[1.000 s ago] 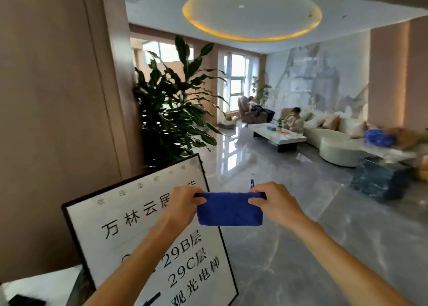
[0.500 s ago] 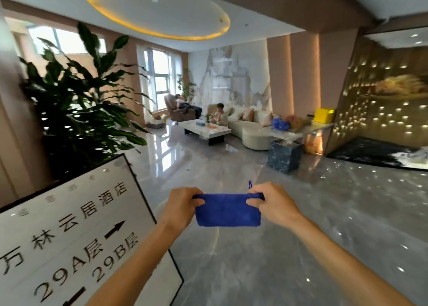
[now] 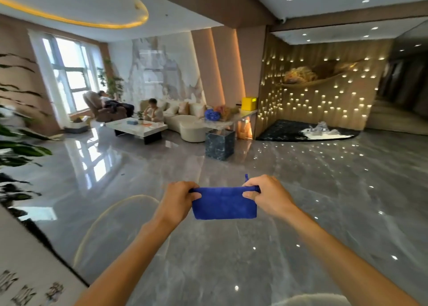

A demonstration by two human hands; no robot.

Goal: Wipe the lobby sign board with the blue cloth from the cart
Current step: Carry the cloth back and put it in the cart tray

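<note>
A folded blue cloth (image 3: pixel 224 203) hangs stretched between both hands in front of me, above the grey floor. My left hand (image 3: pixel 177 198) pinches its upper left corner and my right hand (image 3: pixel 269 195) pinches its upper right corner. The white sign board (image 3: pixel 27 266) with a black frame and dark lettering shows only as a corner at the bottom left, well away from the cloth. No cart is in view.
A leafy plant (image 3: pixel 16 148) stands at the left edge. Farther back are a low white table (image 3: pixel 136 127), a cream sofa (image 3: pixel 185 120) with seated people, and a dark stone block (image 3: pixel 219 145). Polished grey floor (image 3: pixel 301 213) spreads ahead and to the right.
The view has swung to the right: the sign board and plant have slid to the left edge and the lit gold wall has come into view. Both hands hold the cloth as before.
</note>
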